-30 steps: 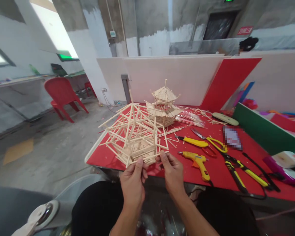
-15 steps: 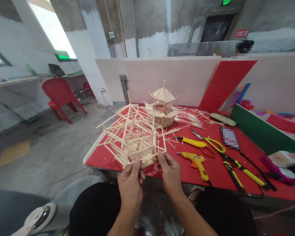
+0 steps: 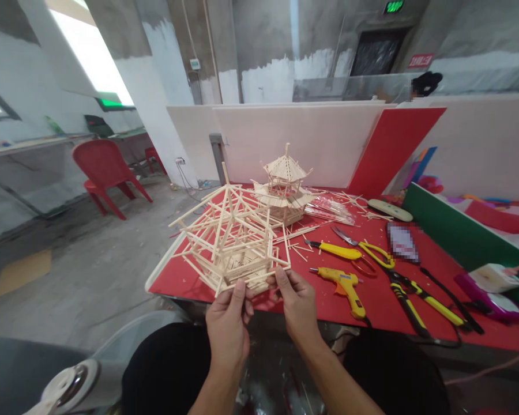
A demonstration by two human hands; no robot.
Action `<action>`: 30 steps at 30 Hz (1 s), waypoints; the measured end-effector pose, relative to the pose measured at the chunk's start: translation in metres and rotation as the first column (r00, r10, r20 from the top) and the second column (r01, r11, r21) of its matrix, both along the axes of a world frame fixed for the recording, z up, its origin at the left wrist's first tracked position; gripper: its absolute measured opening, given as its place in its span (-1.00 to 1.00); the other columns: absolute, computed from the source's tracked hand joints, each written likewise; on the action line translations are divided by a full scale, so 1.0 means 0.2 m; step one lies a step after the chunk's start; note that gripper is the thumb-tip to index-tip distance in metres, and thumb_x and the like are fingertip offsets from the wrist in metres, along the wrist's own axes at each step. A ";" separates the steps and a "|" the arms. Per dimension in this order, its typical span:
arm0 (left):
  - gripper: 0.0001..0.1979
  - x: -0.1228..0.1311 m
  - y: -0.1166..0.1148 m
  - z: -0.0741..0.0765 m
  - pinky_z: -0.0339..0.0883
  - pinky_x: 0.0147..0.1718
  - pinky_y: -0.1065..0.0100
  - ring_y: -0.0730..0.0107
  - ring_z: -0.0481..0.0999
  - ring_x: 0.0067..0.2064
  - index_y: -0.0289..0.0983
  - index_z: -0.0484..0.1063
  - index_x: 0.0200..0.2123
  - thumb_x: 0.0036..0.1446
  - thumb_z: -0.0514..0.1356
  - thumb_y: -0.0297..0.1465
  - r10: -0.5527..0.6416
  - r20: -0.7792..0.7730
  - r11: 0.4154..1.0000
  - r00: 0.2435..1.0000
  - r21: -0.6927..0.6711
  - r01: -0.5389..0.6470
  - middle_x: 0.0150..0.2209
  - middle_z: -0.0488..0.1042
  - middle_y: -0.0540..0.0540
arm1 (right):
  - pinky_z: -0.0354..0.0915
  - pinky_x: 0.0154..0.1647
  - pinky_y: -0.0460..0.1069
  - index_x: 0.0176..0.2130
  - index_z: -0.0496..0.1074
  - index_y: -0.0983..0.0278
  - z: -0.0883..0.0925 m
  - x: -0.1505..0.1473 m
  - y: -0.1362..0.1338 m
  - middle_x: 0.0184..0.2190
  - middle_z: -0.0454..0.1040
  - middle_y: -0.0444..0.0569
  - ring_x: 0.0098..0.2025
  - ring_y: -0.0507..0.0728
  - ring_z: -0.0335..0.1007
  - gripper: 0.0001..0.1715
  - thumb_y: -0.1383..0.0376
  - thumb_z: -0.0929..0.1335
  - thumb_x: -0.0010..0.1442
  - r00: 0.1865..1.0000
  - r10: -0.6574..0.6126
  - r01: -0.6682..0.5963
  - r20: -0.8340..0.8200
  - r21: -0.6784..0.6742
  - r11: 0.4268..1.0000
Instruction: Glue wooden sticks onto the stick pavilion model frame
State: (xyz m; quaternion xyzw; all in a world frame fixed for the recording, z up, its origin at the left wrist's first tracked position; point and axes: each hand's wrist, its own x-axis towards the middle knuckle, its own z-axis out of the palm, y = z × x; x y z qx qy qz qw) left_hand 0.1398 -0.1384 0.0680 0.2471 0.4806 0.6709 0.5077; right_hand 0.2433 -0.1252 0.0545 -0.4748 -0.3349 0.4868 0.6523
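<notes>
A large open frame of wooden sticks (image 3: 229, 242), shaped like a pavilion roof, is held above the near edge of the red table (image 3: 384, 300). My left hand (image 3: 228, 325) pinches its lower front edge, fingers closed. My right hand (image 3: 297, 302) grips the frame's lower right corner, fingers closed on the sticks. A smaller finished stick pavilion (image 3: 284, 187) stands on the table just behind the frame.
A yellow glue gun (image 3: 346, 286) lies right of my right hand, with yellow-handled scissors (image 3: 363, 252), pliers (image 3: 419, 300), loose sticks and a packet of sticks (image 3: 331, 208) beyond. White and red boards stand behind the table. A red chair (image 3: 101, 173) is at the left.
The stick frame and both hands shifted slightly left and down in view; the grip on the frame is unchanged.
</notes>
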 end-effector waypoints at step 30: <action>-0.72 -0.01 -0.01 0.01 0.03 -0.71 0.57 0.65 0.26 -0.65 -0.35 0.48 -0.53 -0.11 0.41 -0.25 -0.021 0.030 1.000 0.999 0.002 0.021 -0.58 0.45 0.01 | 0.21 -0.55 -0.12 -0.47 0.45 0.30 -0.01 0.00 0.00 -0.51 0.49 -0.10 -0.58 -0.04 0.26 -0.56 -0.03 0.39 0.12 1.000 0.007 -0.007 0.002 -0.001 1.000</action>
